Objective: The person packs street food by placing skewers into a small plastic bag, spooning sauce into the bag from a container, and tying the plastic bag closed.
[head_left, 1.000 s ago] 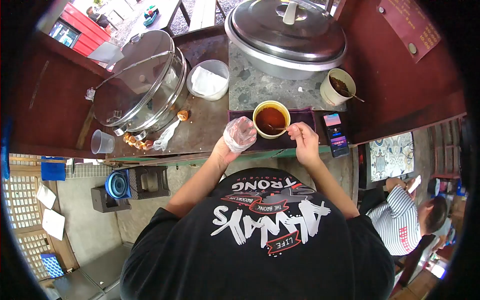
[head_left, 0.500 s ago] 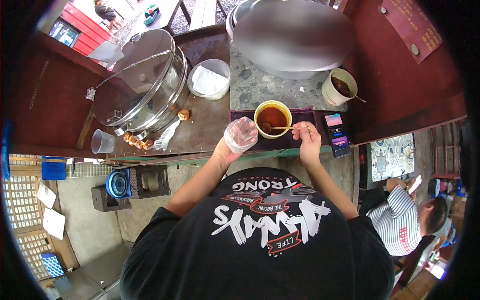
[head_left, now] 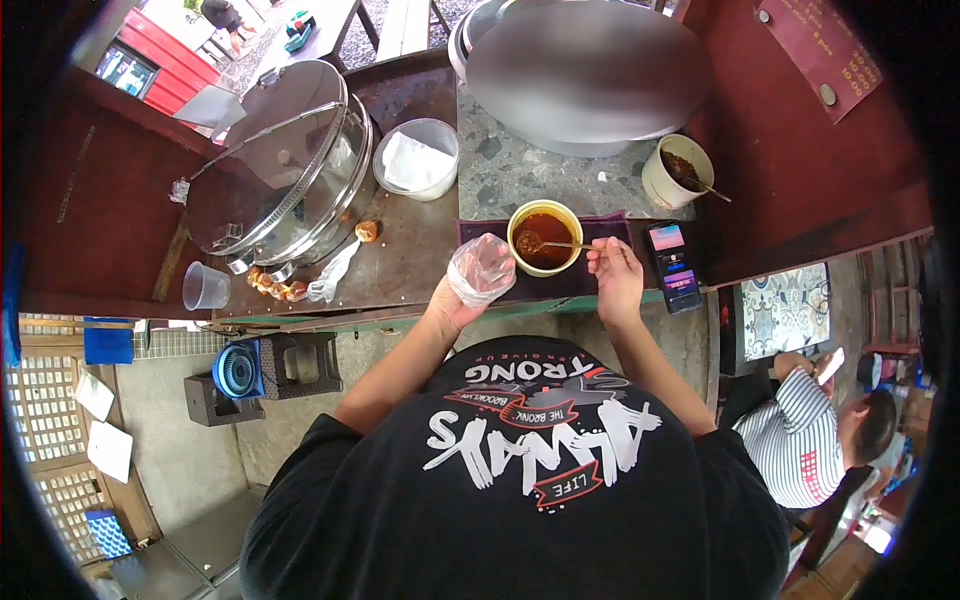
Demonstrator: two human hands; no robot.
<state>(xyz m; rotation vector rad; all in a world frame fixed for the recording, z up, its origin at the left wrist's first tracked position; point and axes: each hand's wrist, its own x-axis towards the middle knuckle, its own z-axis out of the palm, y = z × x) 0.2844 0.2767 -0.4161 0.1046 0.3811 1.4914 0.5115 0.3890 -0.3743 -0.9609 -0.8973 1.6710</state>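
A paper tub of reddish-brown sauce stands on a dark cloth at the counter's front edge. My right hand pinches the handle of a spoon. The spoon's bowl is over the sauce at the tub's left side and carries dark bits. At the tub's left, my left hand is closed around a clear plastic bag, which covers most of its fingers. What lies inside the bag, if anything, I cannot make out. A phone lies right of my right hand.
A second tub with a spoon stands at the back right. To the left are a round glass-lidded case, a plastic tub with white paper, a clear cup and skewered balls. A person in stripes sits at right.
The spoon's bowl has come up and slightly left in the sauce, showing more of its contents. My right hand has shifted a little upward. My left hand stays in place.
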